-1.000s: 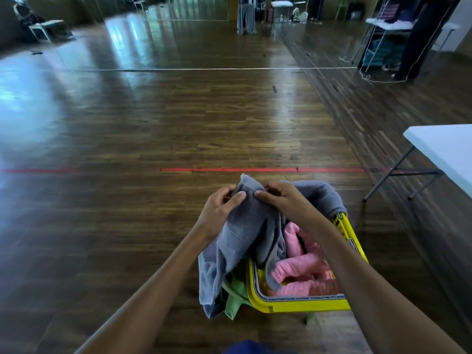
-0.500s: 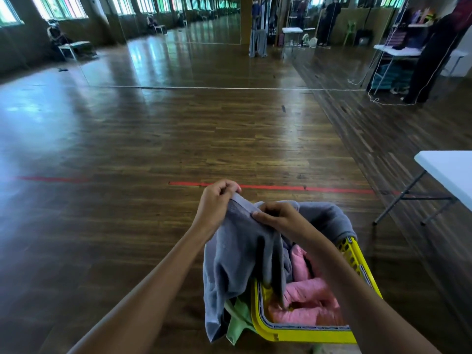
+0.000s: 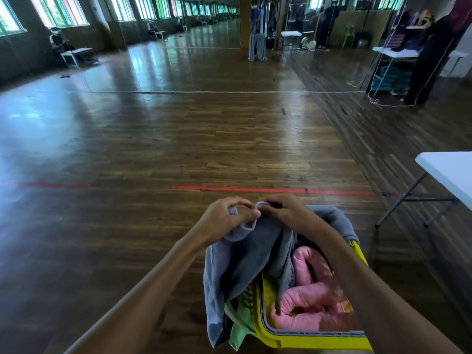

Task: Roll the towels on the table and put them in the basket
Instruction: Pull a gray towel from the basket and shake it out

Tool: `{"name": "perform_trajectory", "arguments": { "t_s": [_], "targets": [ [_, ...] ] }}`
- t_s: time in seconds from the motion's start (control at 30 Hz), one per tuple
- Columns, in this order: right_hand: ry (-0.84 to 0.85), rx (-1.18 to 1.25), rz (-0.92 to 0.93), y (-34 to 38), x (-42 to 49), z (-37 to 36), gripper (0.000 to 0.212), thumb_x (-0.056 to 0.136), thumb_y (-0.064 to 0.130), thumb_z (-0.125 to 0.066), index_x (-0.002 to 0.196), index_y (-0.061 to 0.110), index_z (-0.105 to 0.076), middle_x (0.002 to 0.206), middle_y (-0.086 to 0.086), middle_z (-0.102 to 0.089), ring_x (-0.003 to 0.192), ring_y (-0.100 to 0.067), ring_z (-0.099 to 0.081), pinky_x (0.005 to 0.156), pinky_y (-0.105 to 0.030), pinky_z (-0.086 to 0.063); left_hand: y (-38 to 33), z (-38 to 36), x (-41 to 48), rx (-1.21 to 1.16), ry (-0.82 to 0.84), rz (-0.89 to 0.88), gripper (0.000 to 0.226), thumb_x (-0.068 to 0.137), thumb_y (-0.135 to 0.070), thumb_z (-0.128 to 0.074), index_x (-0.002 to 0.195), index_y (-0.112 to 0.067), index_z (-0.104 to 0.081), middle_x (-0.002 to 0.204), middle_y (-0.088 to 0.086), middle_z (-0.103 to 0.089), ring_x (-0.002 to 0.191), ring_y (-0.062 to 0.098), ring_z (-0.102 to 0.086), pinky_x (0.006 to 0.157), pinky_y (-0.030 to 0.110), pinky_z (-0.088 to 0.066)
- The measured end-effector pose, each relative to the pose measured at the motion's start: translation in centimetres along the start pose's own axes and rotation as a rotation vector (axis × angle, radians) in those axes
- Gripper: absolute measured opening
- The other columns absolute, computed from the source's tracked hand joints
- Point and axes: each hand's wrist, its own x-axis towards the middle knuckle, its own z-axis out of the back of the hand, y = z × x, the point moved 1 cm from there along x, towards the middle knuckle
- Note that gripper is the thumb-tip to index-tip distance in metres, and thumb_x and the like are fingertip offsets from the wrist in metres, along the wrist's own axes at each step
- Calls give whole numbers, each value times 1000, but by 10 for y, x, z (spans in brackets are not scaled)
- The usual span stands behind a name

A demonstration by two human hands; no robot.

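The left hand [image 3: 224, 218] and the right hand [image 3: 283, 213] are close together, and each one pinches the upper edge of the grey towel [image 3: 242, 264]. This towel hangs down below the hands, not rolled, and part of it lies over the left rim of the yellow basket [image 3: 306, 344]. Under the right forearm, pink towels [image 3: 306, 320] lie inside the basket and look loosely rolled. A green cloth [image 3: 238, 328] hangs outside it, below the left hand. I judge the task partly done, because the grey towel is not yet rolled. The bench [image 3: 449, 172] stands well to the right of the right hand, and only its corner shows.
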Motion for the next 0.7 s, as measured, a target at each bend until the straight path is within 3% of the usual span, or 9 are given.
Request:
{"name": "perform_trajectory", "arguments": {
  "t_s": [0.1, 0.13, 0.23, 0.3, 0.43, 0.53, 0.63, 0.7],
  "targets": [
    [-8, -33, 1, 0, 4, 1, 22, 92, 26, -64, 89, 5, -72, 83, -11, -70, 77, -9, -58, 70, -37, -46, -2, -1, 0, 24, -66, -68, 7, 84, -38, -71, 89, -32, -72, 90, -2, -63, 86, 11, -60, 79, 28, -47],
    [-10, -56, 1, -2, 5, 0, 28, 91, 31, -64, 87, 4, -70, 79, -10, -68, 74, -10, -55, 67, -39, -44, -5, -1, 0, 28, -68, -76, 2, 87, -31, -69, 85, -33, -70, 91, 2, -60, 86, 14, -59, 79, 27, -45],
    [-22, -99, -28, -3, 7, -2, 55, 84, 55, -63, 74, 1, -60, 66, 0, -49, 63, -10, -43, 58, -32, -33, -11, -2, 0, 53, -130, -90, 20, 92, -18, -60, 78, -32, -60, 92, -2, -56, 86, 5, -55, 78, 15, -39],
    [2, -4, -54, -7, 4, -4, 64, 79, 63, -62, 75, -1, -60, 68, 0, -49, 65, -12, -45, 60, -31, -34, -10, 0, 2, 52, -185, -72, 20, 94, -17, -55, 78, -28, -60, 81, -10, -58, 77, 0, -54, 72, 14, -38],
    [38, 149, -123, -25, -16, 6, 32, 94, 30, -61, 64, 22, -63, 66, 10, -55, 66, -6, -50, 63, -28, -38, 4, 19, 8, -101, -311, 4, 20, 95, -10, -51, 92, -21, -68, 56, -17, -57, 55, 2, -49, 60, 21, -39],
    [-31, 136, -76, -29, -21, 11, 31, 96, 22, -60, 66, 28, -63, 67, 14, -55, 67, -3, -49, 66, -26, -38, 7, 24, 8, -205, -269, 26, 40, 96, -4, -42, 100, -33, -69, 63, 9, -58, 51, 22, -42, 48, 22, -33],
    [-78, 120, -48, -19, -10, 7, 23, 93, 26, -62, 72, 16, -64, 69, 9, -57, 70, -6, -52, 67, -29, -41, 0, 13, 9, -242, -144, 45, 30, 92, -30, -45, 98, -36, -73, 85, 22, -64, 72, 23, -53, 61, 23, -37],
    [-80, 112, -10, -5, -4, 5, 21, 94, 19, -62, 74, 16, -65, 67, 13, -59, 68, -1, -53, 66, -20, -41, -7, 5, 8, -213, -47, 20, 30, 83, -52, -55, 101, -36, -73, 104, -3, -72, 98, 10, -63, 85, 23, -45]
  ]
}}
